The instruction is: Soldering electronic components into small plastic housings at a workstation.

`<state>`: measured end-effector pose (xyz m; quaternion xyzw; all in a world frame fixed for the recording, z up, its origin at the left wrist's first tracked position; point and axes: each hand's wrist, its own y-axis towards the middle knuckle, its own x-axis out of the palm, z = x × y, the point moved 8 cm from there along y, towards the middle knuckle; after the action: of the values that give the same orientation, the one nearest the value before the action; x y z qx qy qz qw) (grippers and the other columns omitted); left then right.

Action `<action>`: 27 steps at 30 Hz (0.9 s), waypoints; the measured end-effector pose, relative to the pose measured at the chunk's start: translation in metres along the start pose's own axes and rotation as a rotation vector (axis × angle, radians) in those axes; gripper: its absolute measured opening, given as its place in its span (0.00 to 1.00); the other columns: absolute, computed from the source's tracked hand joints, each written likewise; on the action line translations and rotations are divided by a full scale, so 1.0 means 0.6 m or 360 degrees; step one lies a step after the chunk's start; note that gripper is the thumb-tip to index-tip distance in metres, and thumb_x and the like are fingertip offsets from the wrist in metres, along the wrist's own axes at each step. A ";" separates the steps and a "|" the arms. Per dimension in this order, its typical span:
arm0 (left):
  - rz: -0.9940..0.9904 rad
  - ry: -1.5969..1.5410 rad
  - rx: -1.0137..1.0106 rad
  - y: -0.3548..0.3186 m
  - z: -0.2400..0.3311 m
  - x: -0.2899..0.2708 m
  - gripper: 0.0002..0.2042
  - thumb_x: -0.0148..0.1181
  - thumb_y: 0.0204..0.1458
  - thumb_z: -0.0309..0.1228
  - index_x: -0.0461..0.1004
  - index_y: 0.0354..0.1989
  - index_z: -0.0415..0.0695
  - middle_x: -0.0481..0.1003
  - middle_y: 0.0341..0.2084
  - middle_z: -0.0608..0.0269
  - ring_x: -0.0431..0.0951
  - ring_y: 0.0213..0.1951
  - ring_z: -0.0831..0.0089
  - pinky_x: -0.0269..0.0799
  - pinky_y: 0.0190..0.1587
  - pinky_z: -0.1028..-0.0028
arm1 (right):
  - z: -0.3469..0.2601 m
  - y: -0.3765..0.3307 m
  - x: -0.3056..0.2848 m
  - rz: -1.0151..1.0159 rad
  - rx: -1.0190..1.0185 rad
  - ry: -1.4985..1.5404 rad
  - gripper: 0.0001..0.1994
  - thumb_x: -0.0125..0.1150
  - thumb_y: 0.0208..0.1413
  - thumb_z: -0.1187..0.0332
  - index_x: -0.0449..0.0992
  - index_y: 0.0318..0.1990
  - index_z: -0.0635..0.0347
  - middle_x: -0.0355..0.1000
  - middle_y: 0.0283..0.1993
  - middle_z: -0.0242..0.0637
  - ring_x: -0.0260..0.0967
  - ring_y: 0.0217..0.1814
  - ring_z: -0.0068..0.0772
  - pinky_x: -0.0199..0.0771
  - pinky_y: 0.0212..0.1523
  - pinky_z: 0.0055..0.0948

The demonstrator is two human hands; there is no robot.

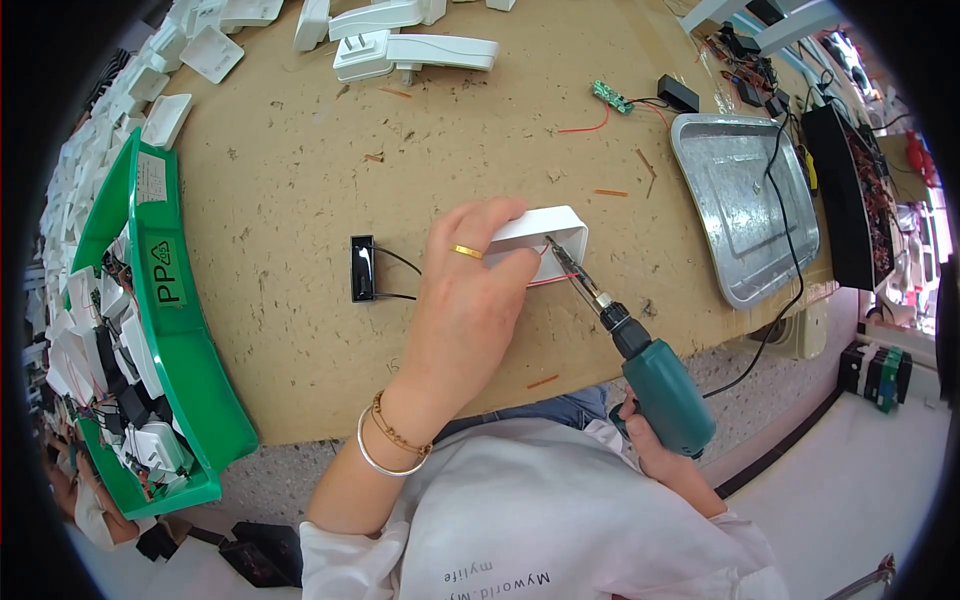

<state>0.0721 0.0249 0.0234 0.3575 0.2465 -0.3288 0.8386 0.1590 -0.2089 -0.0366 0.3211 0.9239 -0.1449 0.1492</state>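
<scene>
- Green plastic bin (185, 330) sits at far left, tilted on the table edge, full of small white housings and wired black parts. Well apart from the work.
- Black rectangular component (362, 268) lies on the brown fibreboard table (300, 180), left of centre; two thin black leads run right from it toward the casing. Judgement: keep these slack and out from under the palm so they do not get pinched.
- Left hand (470, 300) is closed over the white plastic casing (545, 235), fingers wrapped across its top, pressing it to the board near mid-table. Ring and bracelets visible.
- Judgement: grip looks adequate; pressing straight down should stop the casing turning under torque.
- Electric screwdriver (640, 365), teal body, enters from near right; its bit tip meets the casing's near-right edge, beside the fingertips.
- Judgement: the bit is tilted; bringing it closer to the screw axis reduces slip toward the fingers.
- Right hand (655, 450) is wrapped round the driver grip, mostly hidden behind it.
- Metal tray (745, 200) at right, a black cable crossing it.
</scene>
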 end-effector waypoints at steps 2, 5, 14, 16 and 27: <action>0.0003 0.0007 0.0003 0.000 0.000 0.000 0.09 0.62 0.37 0.16 0.77 0.29 0.42 0.70 0.47 0.57 0.68 0.49 0.55 0.69 0.46 0.64 | -0.003 0.000 0.000 0.0001 -0.0008 -0.0020 0.10 0.62 0.42 0.72 0.75 0.34 0.65 0.72 0.34 0.40 0.70 0.37 0.38 0.70 0.38 0.33; 0.0001 0.0006 0.0011 0.001 0.001 -0.001 0.09 0.62 0.37 0.16 0.77 0.29 0.42 0.70 0.47 0.57 0.68 0.49 0.55 0.69 0.46 0.64 | -0.005 0.001 0.000 0.0002 0.0008 -0.0018 0.09 0.62 0.42 0.72 0.75 0.34 0.65 0.72 0.34 0.40 0.70 0.37 0.39 0.70 0.37 0.33; 0.0007 0.0026 0.0002 0.001 0.000 0.000 0.08 0.62 0.38 0.17 0.77 0.29 0.42 0.71 0.46 0.57 0.69 0.48 0.55 0.70 0.45 0.65 | 0.006 -0.002 0.000 0.0002 -0.0034 -0.0055 0.09 0.63 0.43 0.72 0.75 0.34 0.64 0.72 0.34 0.41 0.70 0.38 0.41 0.70 0.38 0.34; 0.0025 0.0021 0.0011 0.000 0.000 -0.001 0.07 0.62 0.40 0.17 0.76 0.29 0.41 0.71 0.46 0.57 0.69 0.48 0.55 0.70 0.45 0.65 | 0.004 -0.001 0.000 0.0000 -0.0020 -0.0030 0.09 0.63 0.43 0.72 0.75 0.34 0.64 0.71 0.33 0.40 0.70 0.38 0.41 0.70 0.38 0.34; 0.0019 0.0018 0.0004 0.002 -0.001 0.001 0.06 0.62 0.42 0.18 0.75 0.28 0.40 0.71 0.46 0.57 0.69 0.48 0.56 0.71 0.45 0.66 | -0.004 0.001 -0.004 0.0036 -0.0018 -0.0032 0.11 0.63 0.45 0.68 0.76 0.35 0.64 0.73 0.29 0.35 0.70 0.38 0.37 0.69 0.43 0.35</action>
<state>0.0730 0.0255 0.0234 0.3618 0.2486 -0.3221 0.8388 0.1606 -0.2091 -0.0337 0.3293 0.9195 -0.1411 0.1620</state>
